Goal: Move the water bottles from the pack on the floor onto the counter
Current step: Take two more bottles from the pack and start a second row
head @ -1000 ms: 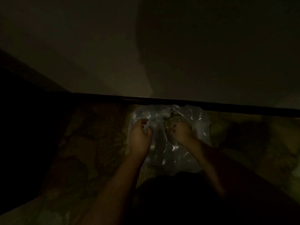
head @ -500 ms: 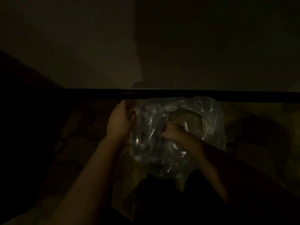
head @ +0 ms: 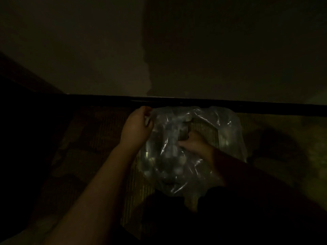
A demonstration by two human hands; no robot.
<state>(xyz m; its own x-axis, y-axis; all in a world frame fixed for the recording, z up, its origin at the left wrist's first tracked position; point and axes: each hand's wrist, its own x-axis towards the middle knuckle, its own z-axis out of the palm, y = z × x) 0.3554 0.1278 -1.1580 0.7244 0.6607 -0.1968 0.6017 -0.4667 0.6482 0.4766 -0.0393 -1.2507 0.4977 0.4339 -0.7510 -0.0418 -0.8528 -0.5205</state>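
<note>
The scene is very dark. A pack of water bottles in clear crinkled plastic wrap (head: 177, 156) lies on the floor in the middle of the head view. My left hand (head: 137, 127) grips the wrap at the pack's upper left edge. My right hand (head: 192, 144) reaches into a torn opening in the wrap, fingers closed around the top of a bottle (head: 184, 133). Several bottle shapes show dimly through the plastic. No counter can be made out.
A dark baseboard strip (head: 247, 107) runs across the view just behind the pack, with a plain wall (head: 88, 50) above it. The floor is a patterned rug (head: 99, 147). The left side is black shadow. My dark clothing fills the bottom right.
My left hand has pulled the wrap out to the left and up, widening the tear. My right hand has pushed deeper into the opening. The view has shifted closer to the pack.
</note>
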